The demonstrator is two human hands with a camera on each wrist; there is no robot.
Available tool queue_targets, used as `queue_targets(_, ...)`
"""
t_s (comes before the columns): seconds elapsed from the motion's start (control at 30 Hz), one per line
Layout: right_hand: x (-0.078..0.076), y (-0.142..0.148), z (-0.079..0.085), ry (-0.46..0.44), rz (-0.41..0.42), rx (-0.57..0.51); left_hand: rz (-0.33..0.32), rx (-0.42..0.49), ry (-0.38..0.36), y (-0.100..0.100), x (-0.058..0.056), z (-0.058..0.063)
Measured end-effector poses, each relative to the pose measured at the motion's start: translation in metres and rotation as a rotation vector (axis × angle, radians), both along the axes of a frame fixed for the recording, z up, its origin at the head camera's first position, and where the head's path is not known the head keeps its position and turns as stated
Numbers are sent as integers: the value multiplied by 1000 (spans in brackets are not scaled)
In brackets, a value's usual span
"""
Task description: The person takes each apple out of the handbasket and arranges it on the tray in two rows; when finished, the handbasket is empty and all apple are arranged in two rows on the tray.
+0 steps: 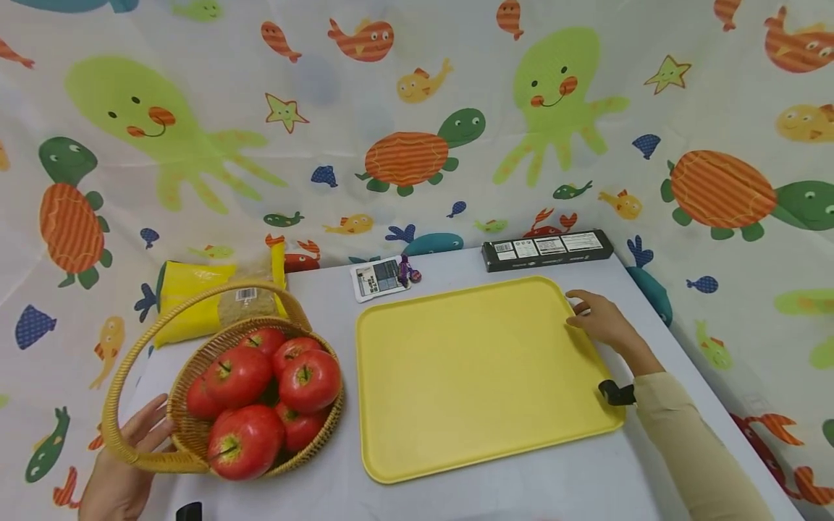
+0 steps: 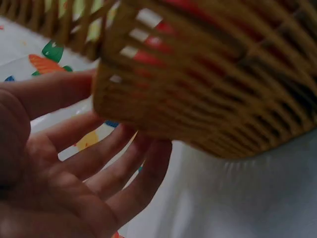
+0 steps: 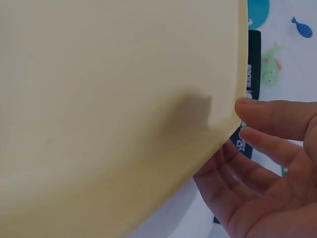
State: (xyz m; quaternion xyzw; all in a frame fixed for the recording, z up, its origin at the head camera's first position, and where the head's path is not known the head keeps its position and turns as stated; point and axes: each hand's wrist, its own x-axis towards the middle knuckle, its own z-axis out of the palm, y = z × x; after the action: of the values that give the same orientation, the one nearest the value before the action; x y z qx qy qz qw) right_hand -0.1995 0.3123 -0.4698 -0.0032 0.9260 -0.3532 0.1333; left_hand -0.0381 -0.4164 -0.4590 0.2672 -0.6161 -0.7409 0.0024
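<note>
A wicker basket (image 1: 334, 427) with a tall arched handle holds several red apples (image 1: 237, 376) at the left of the white table. My left hand (image 1: 133, 452) is at the basket's left side, fingers loosely extended. In the left wrist view, my fingertips (image 2: 156, 144) meet the woven wall, with the thumb beside the handle's base. A yellow rectangular tray (image 1: 482, 376) lies right of the basket, nothing on it. My right hand (image 1: 606, 322) holds its far right corner. In the right wrist view, the thumb overlaps the rim and other fingers pass partly hidden beneath the edge.
A yellow bag (image 1: 192, 297) with a see-through patch stands behind the basket. Along the table's back lie a small white packet (image 1: 378, 278), a purple-wrapped candy (image 1: 407, 271) and a long black box (image 1: 547, 250). A sea-animal print curtain (image 1: 417, 79) hangs behind.
</note>
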Motion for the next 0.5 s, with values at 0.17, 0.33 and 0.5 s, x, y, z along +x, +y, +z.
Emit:
queue_targets(0.17, -3, 4, -4, 20, -17, 1, 93, -150, -163, 16, -12, 3)
queue_targets(0.33, -5, 5, -9, 60, -30, -4, 114, -260, -331, 24, -6, 12)
queue_targets(0.5, -4, 4, -5, 69, -40, 10, 194, -250, -305, 30, 2, 10)
